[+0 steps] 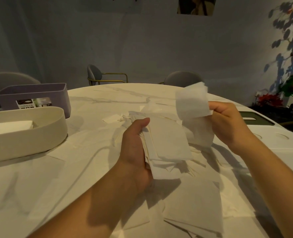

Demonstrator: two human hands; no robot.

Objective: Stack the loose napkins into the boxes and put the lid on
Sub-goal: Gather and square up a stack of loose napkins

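Both forearms, the left hand and the right hand are bare.

Napkin stack: white, held. Single napkin: raised, drooping. Loose napkins: scattered flat. Cream box: left, partly filled. Purple box: behind it. Dark lid: far right.
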